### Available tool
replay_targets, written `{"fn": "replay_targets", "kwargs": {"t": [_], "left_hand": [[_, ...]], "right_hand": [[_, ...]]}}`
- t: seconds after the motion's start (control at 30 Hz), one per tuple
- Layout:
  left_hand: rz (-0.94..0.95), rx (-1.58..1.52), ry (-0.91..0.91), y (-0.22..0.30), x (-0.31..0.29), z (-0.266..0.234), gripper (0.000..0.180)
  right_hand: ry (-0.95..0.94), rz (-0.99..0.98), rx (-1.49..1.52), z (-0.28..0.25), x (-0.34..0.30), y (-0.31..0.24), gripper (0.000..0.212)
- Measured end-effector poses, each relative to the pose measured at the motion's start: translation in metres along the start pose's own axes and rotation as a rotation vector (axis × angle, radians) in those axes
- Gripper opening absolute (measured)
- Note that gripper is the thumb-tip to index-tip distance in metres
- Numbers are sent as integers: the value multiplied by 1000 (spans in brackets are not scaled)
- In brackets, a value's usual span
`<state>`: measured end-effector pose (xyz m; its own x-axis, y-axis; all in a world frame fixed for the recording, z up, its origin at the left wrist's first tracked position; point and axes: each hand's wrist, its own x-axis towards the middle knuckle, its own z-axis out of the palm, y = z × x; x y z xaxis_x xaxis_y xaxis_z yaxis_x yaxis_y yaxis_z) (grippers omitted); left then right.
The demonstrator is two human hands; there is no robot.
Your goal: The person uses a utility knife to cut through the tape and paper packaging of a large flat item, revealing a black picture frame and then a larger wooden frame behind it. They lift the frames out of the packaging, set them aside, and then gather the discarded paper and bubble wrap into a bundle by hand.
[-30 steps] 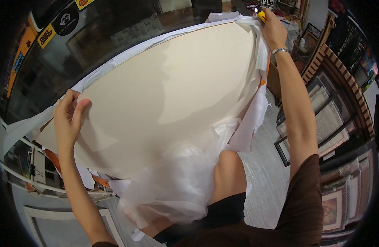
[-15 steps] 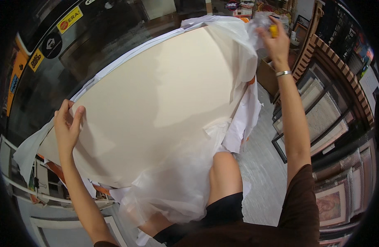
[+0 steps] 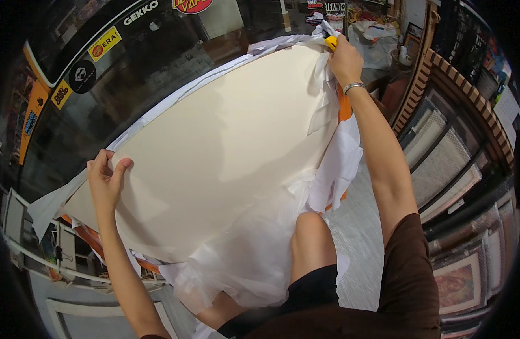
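A large cream board [image 3: 214, 135] lies tilted across the view, resting by my bare knee. My left hand [image 3: 108, 176] grips its left edge, thumb on the face and fingers behind. At the far right corner my right hand [image 3: 346, 61] is closed around a small yellow tool [image 3: 331, 42] that looks like a utility knife, with white wrapping bunched beside it. Thin translucent wrapping [image 3: 237, 254] hangs over the near edge and my lap. White paper [image 3: 336, 164] sticks out from beneath the board on the right.
Framed pictures [image 3: 458, 282] lean in a row at the right, near a large dark frame with a striped border [image 3: 469, 85]. A dark glass panel with stickers [image 3: 152, 62] stands behind the board. A white frame [image 3: 101, 311] lies at the lower left.
My right hand has come left and a little down, from beyond the far right corner to right at it. Less loose wrapping stands up there. My left hand keeps its grip.
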<state>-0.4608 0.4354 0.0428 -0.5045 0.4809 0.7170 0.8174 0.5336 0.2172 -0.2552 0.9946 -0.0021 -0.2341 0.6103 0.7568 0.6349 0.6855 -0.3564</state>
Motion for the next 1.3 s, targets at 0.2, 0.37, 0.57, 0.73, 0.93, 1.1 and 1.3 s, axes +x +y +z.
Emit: {"fn": "replay_targets", "kwargs": {"t": [0.2,0.37,0.57,0.73,0.93,1.1,1.3], "left_hand": [[47,-5,40,-1,-8,-3,38],[98,-56,81,-2,-21,-13,39],[99,-22,63,1,-31,-27,42],[97,-24,85,8,-29,-25,43],[87,39,85,24,-36,-32,43],[44,124,-189,53,-19,-54,37],[-109,14,-596,75,-21,-78,23]], "right_hand": [[-26,338,255,5,22,19,32],[-94,403,526,29,47,50,29],[-399,656,1183,29,62,84,23],[-534,623,1193,17,62,92,27],[-681,396,1009,-10,57,117,33],[-582,465,996,-61,53,146,39],[-179,277,350,-180,27,95,29]]}}
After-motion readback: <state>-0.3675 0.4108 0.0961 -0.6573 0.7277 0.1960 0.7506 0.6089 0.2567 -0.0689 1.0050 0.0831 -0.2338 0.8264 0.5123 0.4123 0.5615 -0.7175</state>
